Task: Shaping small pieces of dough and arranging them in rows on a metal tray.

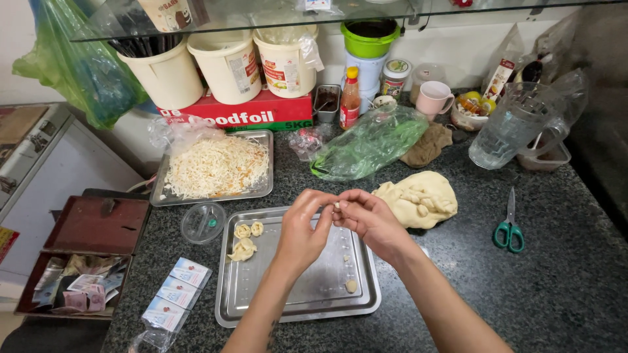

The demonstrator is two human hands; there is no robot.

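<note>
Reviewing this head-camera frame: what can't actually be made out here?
- The dough piece: mostly hidden, pinched between the left hand and right hand; its shape cannot be told.
- Tubs at the back: tops hidden behind the glass shelf and its reflections.
- Green bag: contents blurred by the plastic.
- Wooden drawer: cut off at the lower left edge.

Both forearms reach up from below, converging. Left hand [302,225] and right hand [367,219] meet fingertip to fingertip, fingers curled, pinching together between thumbs and forefingers.
</note>
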